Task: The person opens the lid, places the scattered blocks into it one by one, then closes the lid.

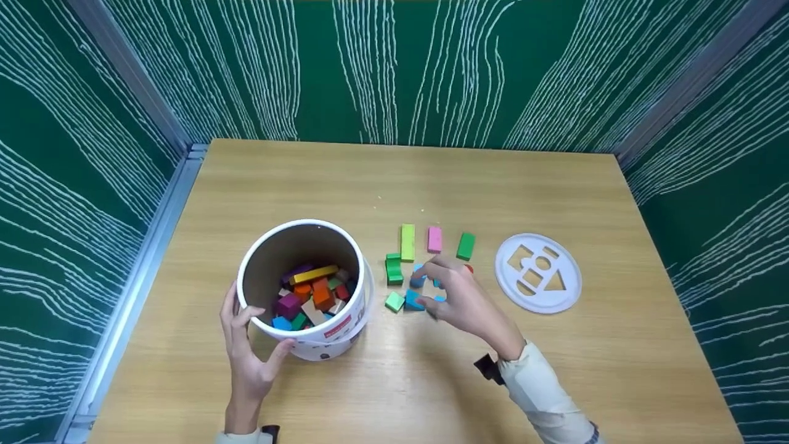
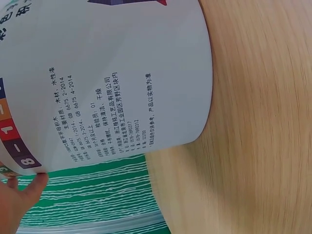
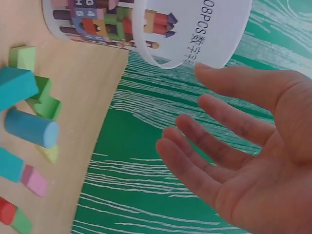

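A white bucket (image 1: 320,351) of coloured wooden blocks (image 1: 322,294) stands tilted on the left of the table. My left hand (image 1: 249,364) holds it by the near left rim, thumb outside; in the left wrist view, fingertips touch the printed wall. Above a group of loose blocks is my right hand (image 1: 462,299), fingers spread and loosely bent. The right wrist view shows nothing in its grasp. Closest to it are a blue cylinder (image 3: 29,127) and a blue block (image 1: 412,301). Beside these are a green arch block (image 1: 394,271) and a light green block (image 1: 394,301). Its fingers partly hide other blue blocks.
Behind the group lie a yellow-green block (image 1: 407,242), a pink block (image 1: 434,239) and a green block (image 1: 466,246). A white lid (image 1: 566,295) with shaped holes lies to the right. Green walls with white lines (image 1: 407,74) border the wooden table (image 1: 296,172).
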`<state>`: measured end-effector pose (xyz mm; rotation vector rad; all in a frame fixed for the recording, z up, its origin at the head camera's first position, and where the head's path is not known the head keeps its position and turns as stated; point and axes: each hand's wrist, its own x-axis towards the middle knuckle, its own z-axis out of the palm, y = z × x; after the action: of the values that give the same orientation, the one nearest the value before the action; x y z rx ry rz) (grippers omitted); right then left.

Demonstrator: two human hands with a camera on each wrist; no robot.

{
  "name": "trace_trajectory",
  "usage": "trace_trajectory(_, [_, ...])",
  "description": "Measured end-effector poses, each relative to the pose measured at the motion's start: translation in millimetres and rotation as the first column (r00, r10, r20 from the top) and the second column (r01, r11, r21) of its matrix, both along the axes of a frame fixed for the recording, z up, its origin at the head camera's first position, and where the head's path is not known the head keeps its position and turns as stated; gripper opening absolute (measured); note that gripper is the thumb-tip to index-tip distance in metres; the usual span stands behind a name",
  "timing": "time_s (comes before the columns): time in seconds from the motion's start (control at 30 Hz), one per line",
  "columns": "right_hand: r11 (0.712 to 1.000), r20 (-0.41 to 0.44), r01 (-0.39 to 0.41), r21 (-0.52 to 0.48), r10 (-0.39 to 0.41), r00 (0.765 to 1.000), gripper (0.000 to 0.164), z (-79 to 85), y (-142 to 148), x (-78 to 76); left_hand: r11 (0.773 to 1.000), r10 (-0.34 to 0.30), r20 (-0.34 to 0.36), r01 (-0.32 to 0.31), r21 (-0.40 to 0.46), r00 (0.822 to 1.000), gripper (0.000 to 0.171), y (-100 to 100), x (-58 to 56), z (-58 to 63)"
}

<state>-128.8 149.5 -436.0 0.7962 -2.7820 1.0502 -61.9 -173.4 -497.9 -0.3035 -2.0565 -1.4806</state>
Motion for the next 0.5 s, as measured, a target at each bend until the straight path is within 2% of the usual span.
trace_trajectory(0.1, [1.000, 0.058, 0.020, -0.007, -0.020, 0.998, 0.023, -9.0, 5.0, 0.5, 1.000, 0.010, 0.005, -0.010, 0.001, 1.000, 0.058, -2.5, 0.0, -8.2])
trace_trajectory(0.17, [0.999, 0.084, 0.043, -0.002, -0.043, 0.996, 0.024, -14.6, 7.9, 0.4, 1.000, 0.011, 0.002, -0.011, 0.005, 1.000, 0.058, -1.8, 0.4, -7.2])
trace_trajectory(0.4, [0.994, 0.169, 0.109, 0.026, -0.112, 0.979, 0.028, -32.2, 15.8, -0.1, 1.000, 0.005, -0.019, -0.005, 0.018, 1.000, 0.053, 9.5, 3.5, 17.0])
trace_trajectory(0.5, [0.991, 0.196, 0.127, 0.031, -0.130, 0.972, 0.029, -39.2, 18.4, -0.3, 1.000, 0.006, -0.024, -0.005, 0.021, 1.000, 0.053, 12.2, 5.0, 19.9])
